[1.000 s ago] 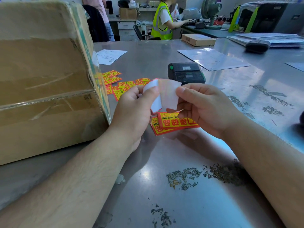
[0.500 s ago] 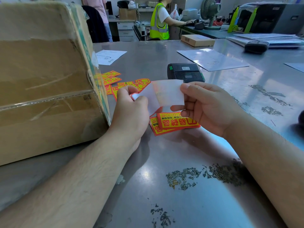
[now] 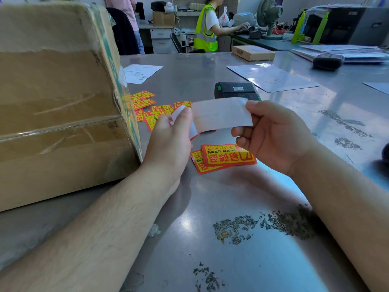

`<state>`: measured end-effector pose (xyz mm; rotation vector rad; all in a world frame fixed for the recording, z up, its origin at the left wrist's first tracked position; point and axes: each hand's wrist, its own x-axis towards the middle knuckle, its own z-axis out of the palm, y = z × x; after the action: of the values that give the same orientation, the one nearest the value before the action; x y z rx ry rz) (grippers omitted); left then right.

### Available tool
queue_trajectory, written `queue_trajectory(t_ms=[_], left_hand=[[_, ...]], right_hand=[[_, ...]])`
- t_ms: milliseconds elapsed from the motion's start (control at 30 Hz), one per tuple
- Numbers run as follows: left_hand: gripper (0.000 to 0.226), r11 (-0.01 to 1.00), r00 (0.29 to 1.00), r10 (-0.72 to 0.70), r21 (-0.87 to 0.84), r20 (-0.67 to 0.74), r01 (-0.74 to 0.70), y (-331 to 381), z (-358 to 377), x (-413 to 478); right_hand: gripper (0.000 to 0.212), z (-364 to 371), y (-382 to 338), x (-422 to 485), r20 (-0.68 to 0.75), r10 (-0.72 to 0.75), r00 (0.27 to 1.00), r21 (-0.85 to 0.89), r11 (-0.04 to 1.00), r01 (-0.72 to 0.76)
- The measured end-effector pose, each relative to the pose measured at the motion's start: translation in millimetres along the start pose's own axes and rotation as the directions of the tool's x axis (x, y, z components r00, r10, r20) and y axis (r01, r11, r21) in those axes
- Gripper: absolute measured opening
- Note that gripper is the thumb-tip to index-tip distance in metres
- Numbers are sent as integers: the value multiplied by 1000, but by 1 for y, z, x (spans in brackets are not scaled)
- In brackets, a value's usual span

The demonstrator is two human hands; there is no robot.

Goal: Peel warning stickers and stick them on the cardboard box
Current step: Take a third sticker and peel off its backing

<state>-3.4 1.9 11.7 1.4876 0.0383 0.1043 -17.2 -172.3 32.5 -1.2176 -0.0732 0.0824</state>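
Note:
A big taped cardboard box (image 3: 59, 106) stands on the metal table (image 3: 242, 260) at the left. I hold one warning sticker (image 3: 221, 114) above the table with its white back toward me. My left hand (image 3: 170, 142) pinches its curled left end, and my right hand (image 3: 271, 135) pinches its right edge. The white backing looks partly peeled at the left, where a red edge shows. Below my hands lies a small stack of red-and-yellow stickers (image 3: 226, 158). Several more loose stickers (image 3: 147, 104) lie beside the box.
A black label printer (image 3: 235, 90) sits just beyond my hands. Paper sheets (image 3: 271, 76) and a flat carton (image 3: 252, 52) lie farther back, with a black device (image 3: 327, 62) at the right. A person in a yellow vest (image 3: 207, 28) works at a far desk. Worn patches mark the table.
My hands have drawn apart, spreading the sticker from a folded shape to a wide flat strip. My right hand moved right; my left thumb rolled the left end back.

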Motion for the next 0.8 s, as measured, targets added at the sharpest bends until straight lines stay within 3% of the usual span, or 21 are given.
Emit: queue_trajectory(t_ms=[200, 467, 633, 800], left_hand=[[34, 999, 1000, 15, 47, -20, -14, -2, -1, 1], [6, 988, 997, -62, -146, -47, 55, 6, 3, -4], [24, 983, 997, -57, -177, -46, 48, 6, 3, -5], [32, 994, 993, 78, -68, -87, -84, 5, 2, -5]], right_hand=[[21, -2, 2, 2, 2, -19, 1000, 17, 1000, 19], [20, -4, 2, 3, -22, -54, 998, 12, 998, 54], [22, -7, 2, 5, -46, -73, 996, 13, 997, 74], [14, -4, 6, 7, -121, -146, 982, -105, 985, 134]])
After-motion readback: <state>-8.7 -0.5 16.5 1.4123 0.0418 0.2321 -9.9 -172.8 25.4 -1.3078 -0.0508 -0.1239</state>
